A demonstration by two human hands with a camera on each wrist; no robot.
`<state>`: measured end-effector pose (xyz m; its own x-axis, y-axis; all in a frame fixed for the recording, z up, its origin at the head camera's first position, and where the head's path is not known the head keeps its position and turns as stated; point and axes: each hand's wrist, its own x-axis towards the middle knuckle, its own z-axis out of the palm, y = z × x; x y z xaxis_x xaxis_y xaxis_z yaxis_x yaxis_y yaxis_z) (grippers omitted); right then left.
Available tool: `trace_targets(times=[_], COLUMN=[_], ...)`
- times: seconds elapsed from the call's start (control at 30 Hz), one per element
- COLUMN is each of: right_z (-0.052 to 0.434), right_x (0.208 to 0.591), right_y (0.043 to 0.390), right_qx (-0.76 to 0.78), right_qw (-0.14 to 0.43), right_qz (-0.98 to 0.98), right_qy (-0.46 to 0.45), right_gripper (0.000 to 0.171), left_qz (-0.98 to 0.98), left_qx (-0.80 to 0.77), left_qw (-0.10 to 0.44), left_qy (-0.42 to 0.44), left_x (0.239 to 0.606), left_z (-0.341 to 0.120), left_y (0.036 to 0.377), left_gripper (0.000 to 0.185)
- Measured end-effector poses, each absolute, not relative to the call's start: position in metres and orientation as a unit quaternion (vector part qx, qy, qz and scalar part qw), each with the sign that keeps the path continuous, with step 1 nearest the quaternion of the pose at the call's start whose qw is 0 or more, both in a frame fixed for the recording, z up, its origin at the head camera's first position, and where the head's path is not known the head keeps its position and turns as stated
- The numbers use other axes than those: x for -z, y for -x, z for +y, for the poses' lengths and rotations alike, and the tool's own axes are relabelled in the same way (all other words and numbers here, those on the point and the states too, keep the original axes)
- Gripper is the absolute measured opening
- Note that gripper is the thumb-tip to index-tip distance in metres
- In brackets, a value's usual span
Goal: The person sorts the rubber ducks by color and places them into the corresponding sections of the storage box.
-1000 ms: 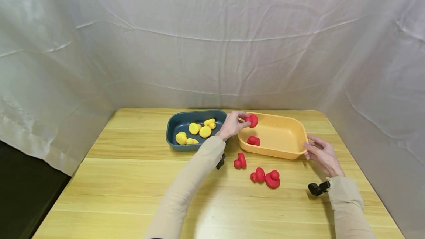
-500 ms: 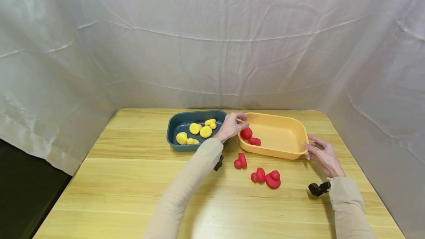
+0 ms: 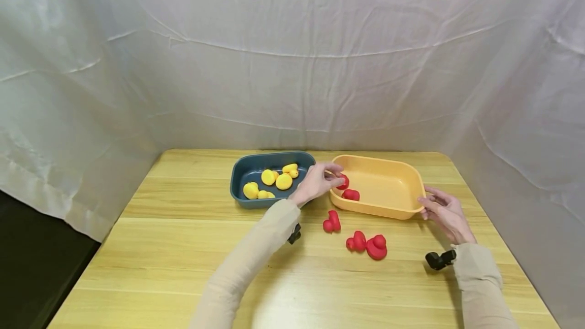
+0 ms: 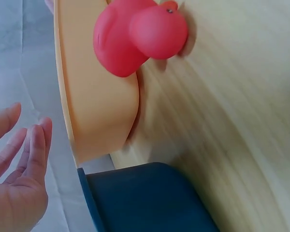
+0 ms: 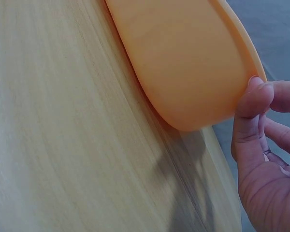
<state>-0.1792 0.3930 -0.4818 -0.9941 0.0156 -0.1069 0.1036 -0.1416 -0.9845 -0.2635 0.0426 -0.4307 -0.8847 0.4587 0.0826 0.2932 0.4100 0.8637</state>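
My left hand (image 3: pixel 317 183) hovers over the left end of the orange tray (image 3: pixel 379 187), thumb and fingers apart in the left wrist view with nothing between them. Just beyond its fingertips, a red rubber duck (image 3: pixel 343 182) lies in the tray beside a second red duck (image 3: pixel 351 195). With thumb and fingers, my right hand (image 5: pixel 268 159) pinches the rim at the tray's right end. Three more red ducks lie on the table in front; one of them, a red duck (image 4: pixel 140 36), shows large in the left wrist view.
A dark blue tray (image 3: pixel 244 162) stands to the left, close to the orange one, with several yellow ducks (image 3: pixel 284 182) inside. My left forearm reaches across the wooden table (image 3: pixel 173 253). Behind the table's far edge hangs a pale curtain (image 3: pixel 292 90).
The left hand lets go of a red duck, which drops into the orange tray's left end. The hand then shifts slightly lower. My right hand stays on the rim.
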Motion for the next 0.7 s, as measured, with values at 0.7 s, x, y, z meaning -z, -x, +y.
trace_targets(times=[0.7], right_z=[0.394], right_x=[0.485], right_y=[0.18], right_qx=[0.754], right_qw=[0.027], right_qz=[0.655], right_qy=[-0.038], right_gripper=[0.06], left_qz=[0.808], left_qx=[-0.519], left_qw=[0.074], left_qy=[-0.268], left_x=[0.441], left_z=[0.02], left_y=[0.233], left_gripper=[0.035])
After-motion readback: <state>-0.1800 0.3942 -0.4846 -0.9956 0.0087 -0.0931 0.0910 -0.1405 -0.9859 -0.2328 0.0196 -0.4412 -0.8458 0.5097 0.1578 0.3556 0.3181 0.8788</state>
